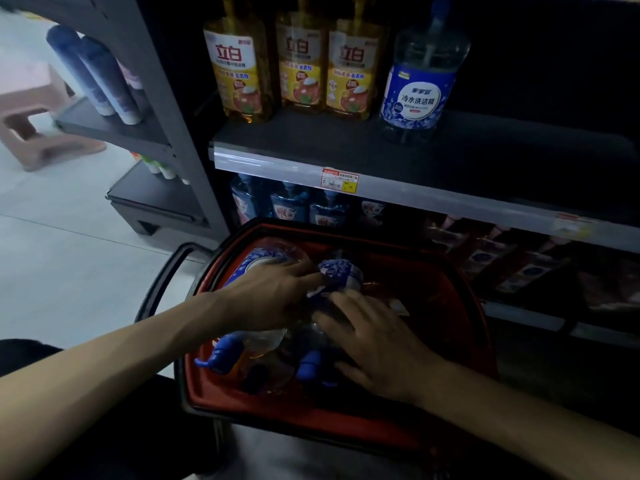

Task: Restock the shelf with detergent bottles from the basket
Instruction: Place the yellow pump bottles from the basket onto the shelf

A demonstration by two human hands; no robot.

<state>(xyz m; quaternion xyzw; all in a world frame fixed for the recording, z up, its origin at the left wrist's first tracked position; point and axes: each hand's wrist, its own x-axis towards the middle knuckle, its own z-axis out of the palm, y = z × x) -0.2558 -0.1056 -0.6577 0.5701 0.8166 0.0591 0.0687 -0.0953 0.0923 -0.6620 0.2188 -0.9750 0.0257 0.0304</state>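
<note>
Facing dark shelf (450,150), pale floor (69,254).

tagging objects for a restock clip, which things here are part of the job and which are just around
In the job: red basket, blue-label bottles in it, left hand and right hand on them, shelf, matching bottle standing on it.

Just around: yellow bottles, pink stool, cans on the side rack, price tag.
</note>
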